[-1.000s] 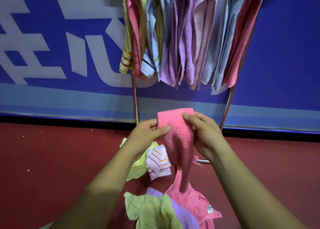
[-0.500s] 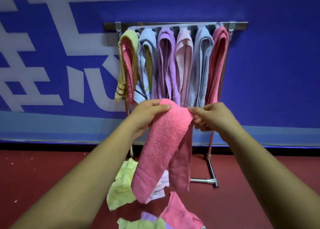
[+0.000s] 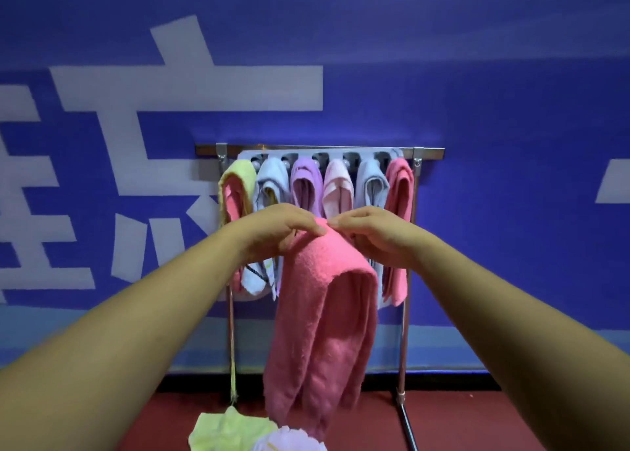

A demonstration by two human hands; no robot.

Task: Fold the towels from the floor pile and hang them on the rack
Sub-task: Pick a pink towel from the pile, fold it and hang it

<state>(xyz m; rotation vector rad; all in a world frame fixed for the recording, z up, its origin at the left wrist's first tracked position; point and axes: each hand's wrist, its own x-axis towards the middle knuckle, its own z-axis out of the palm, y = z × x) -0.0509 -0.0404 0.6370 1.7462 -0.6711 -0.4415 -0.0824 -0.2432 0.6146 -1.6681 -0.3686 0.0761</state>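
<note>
Six hung towels (image 3: 306, 191) line the rack (image 3: 320, 150), the left hand (image 3: 272, 232) and right hand (image 3: 378, 236) pinch the folded pink towel (image 3: 324, 314) at its top, and seemingly a few more lie in the floor pile (image 3: 231, 428).

The pink towel (image 3: 324, 314), left hand (image 3: 283, 229) and right hand (image 3: 375, 236) cover the lower halves of the middle hung towels (image 3: 337, 188) on the rack (image 3: 320, 150). Below the rack, the floor pile (image 3: 235, 430) and the rack's foot (image 3: 407, 426) run off the bottom edge.

bare forearms (image 3: 143, 317) and hands (image 3: 279, 229)
</note>
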